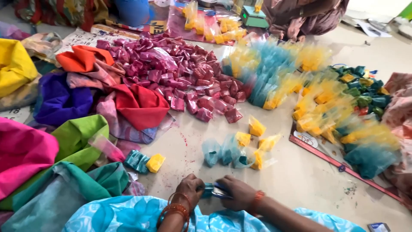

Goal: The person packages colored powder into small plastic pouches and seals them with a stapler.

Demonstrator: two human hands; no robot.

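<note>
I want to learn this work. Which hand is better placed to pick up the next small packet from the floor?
Probably the right hand: the loose blue and yellow packets lie just ahead of it. The left hand pinches the blue packet both hands hold.

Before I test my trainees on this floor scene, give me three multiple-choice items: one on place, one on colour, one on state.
1. Where is the heap of magenta packets?
A. upper middle of the floor
B. in the person's lap
C. far right edge

2. What colour is the small packet between the hands?
A. red
B. teal blue
C. white

3. How are the left hand and right hand placed?
A. far apart
B. raised high
C. close together, both pinching the packet

Answers: 1 A, it lies beside the bright cloth bundles; 2 B, teal shows between the fingers; 3 C, both hands meet on it.
</note>
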